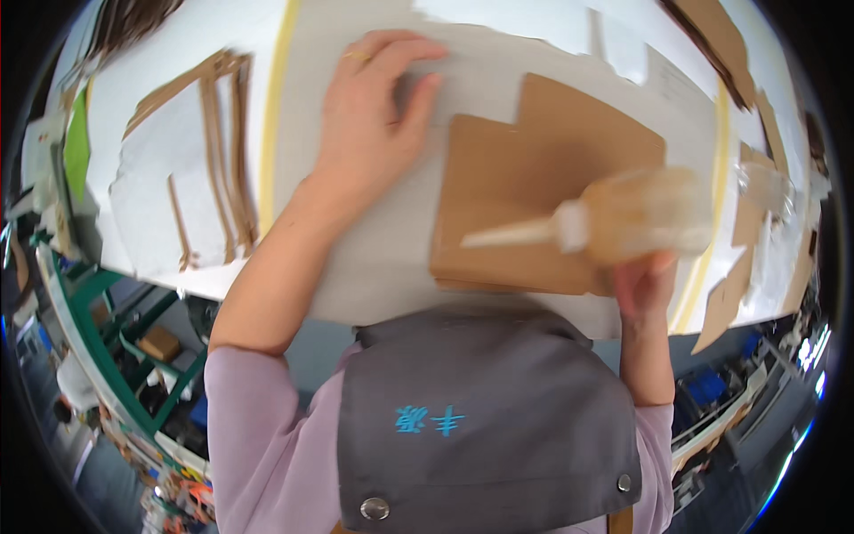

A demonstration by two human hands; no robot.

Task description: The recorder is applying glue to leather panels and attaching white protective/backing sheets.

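Observation:
My right hand [644,284] grips a translucent squeeze bottle [647,210] blurred by motion. The bottle lies on its side in the air, with a white collar and a long pale nozzle [510,235] pointing left. Below the nozzle is a flat brown piece of card or leather [490,193] with a stepped top edge; at its lower edge a second layer shows. My left hand [380,100] hovers over or rests on the grey work surface [373,267], left of the brown piece. Its fingers are curved and apart, and I see nothing in them.
Strips of brown material and white sheets [177,167] lie at the left, past a yellow tape line [275,120]. More brown pieces [724,300] and clear plastic [767,190] sit at the right edge. A green metal frame [133,374] stands at lower left.

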